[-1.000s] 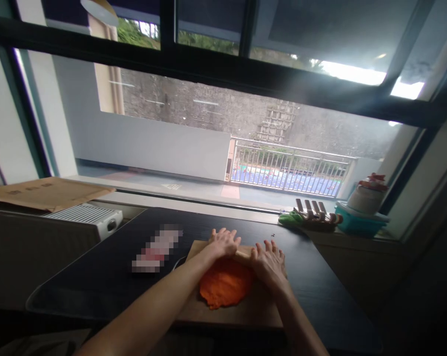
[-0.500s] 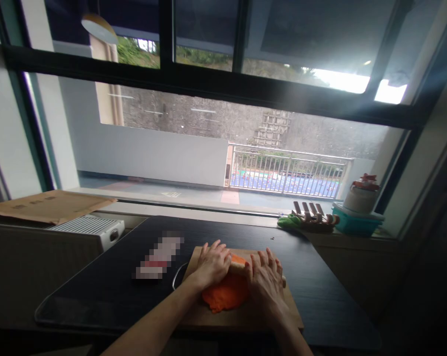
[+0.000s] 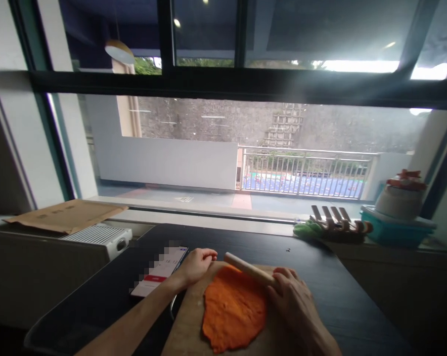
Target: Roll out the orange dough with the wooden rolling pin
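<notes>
My right hand [image 3: 292, 294] is gripping one end of the pin [image 3: 250, 269], while my left [image 3: 197, 267] is curving its fingers beside the board's [image 3: 186, 319] far left corner, how far open I cannot tell. The orange dough [image 3: 234, 311] is lying flat on the board, the phone [image 3: 167, 267] resting left on the table [image 3: 93, 301].

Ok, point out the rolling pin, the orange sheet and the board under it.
Rolling pin [image 3: 250, 268]: head view, middle of its exposed length.
Orange sheet [image 3: 235, 310]: head view, its centre.
Board [image 3: 192, 316]: head view, bare left part.
</notes>
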`<state>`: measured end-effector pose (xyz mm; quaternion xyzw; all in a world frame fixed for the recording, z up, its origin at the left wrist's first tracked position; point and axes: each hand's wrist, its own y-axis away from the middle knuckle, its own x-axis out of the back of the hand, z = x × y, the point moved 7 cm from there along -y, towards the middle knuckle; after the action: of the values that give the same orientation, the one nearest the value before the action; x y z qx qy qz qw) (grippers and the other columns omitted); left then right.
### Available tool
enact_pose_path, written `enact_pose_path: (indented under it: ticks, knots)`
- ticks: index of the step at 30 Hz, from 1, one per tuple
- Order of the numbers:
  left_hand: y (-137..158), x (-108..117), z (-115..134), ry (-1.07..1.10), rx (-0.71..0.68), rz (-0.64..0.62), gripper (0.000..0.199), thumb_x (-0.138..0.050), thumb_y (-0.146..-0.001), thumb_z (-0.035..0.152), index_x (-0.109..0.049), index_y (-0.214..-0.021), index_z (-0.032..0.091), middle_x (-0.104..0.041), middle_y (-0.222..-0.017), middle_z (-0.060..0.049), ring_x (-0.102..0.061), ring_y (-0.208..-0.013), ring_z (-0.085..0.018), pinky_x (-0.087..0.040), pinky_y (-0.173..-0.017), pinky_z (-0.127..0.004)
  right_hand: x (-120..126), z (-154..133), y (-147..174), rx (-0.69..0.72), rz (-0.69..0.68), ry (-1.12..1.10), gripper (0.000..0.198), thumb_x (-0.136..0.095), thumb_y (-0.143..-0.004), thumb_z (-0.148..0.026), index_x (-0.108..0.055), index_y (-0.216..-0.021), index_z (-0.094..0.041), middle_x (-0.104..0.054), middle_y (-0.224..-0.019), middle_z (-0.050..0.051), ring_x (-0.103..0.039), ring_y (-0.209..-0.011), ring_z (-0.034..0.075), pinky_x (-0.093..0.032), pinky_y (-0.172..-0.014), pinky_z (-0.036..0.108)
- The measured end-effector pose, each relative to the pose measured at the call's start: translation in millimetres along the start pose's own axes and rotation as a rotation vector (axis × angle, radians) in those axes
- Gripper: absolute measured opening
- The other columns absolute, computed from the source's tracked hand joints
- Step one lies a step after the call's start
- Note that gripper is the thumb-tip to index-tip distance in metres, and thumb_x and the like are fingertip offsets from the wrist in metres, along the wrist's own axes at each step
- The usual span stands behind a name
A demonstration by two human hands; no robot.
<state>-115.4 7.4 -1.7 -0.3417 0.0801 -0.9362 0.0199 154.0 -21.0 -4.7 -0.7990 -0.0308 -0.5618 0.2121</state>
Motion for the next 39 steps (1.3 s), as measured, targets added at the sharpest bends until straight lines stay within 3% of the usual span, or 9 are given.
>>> enact_pose_path:
  ticks: [4,8,14,21,27,39]
  knots:
    - [2,-12,24,-0.183,-0.089,-0.078,0.037,-0.041,-0.079,0.024,-0.072,-0.097,0.016,-0.073,-0.099,-0.005,-0.066,-0.094,-0.019,-0.048,-0.083,-0.025,4,15,1,-0.181,0.082,0.116,0.021,-0.045,-0.09,-0.031,-0.062,-0.097,-0.022,-0.062,-0.105,0.005,-0.055,-0.098,0.021,-0.041,-0.079,0.031]
    - [7,-30,51,-0.348,-0.183,-0.199,0.037,-0.041,-0.079,0.02,-0.072,-0.098,0.023,-0.073,-0.099,-0.003,-0.066,-0.094,-0.019,-0.046,-0.083,-0.024,7,10,4,-0.193,0.14,0.173,0.019,-0.046,-0.09,-0.029,-0.062,-0.099,-0.022,-0.062,-0.101,0.004,-0.056,-0.095,0.02,-0.039,-0.079,0.03]
    - [-3,-35,64,-0.539,-0.114,-0.243,0.035,-0.045,-0.075,0.014,-0.072,-0.094,0.024,-0.073,-0.099,-0.005,-0.065,-0.095,-0.022,-0.046,-0.083,-0.028,8,7,6,-0.195,0.186,0.187,0.018,-0.048,-0.089,-0.029,-0.061,-0.099,-0.022,-0.062,-0.1,0.004,-0.056,-0.093,0.019,-0.037,-0.081,0.03]
    - [-31,-37,59,-0.443,0.062,-0.338,0.029,-0.046,-0.064,0.013,-0.072,-0.074,0.017,-0.071,-0.076,-0.005,-0.065,-0.078,-0.02,-0.046,-0.066,-0.024,11,6,7,-0.192,0.204,0.167,0.015,-0.049,-0.089,-0.028,-0.061,-0.095,-0.023,-0.062,-0.098,0.002,-0.056,-0.092,0.019,-0.036,-0.08,0.03]
    - [-34,-45,51,-0.382,0.094,-0.452,0.025,-0.044,-0.059,0.016,-0.068,-0.066,0.015,-0.062,-0.06,-0.001,-0.056,-0.056,-0.014,-0.036,-0.048,-0.022,11,6,7,-0.185,0.209,0.159,0.016,-0.048,-0.09,-0.029,-0.061,-0.096,-0.023,-0.062,-0.098,0.002,-0.055,-0.091,0.019,-0.036,-0.08,0.029]
    - [-28,-49,70,-0.558,-0.024,-0.424,0.023,-0.049,-0.058,0.008,-0.069,-0.065,0.017,-0.07,-0.076,-0.007,-0.064,-0.076,-0.023,-0.045,-0.065,-0.028,9,8,7,-0.19,0.211,0.166,0.016,-0.049,-0.088,-0.029,-0.061,-0.098,-0.024,-0.062,-0.099,0.002,-0.056,-0.092,0.018,-0.036,-0.08,0.029]
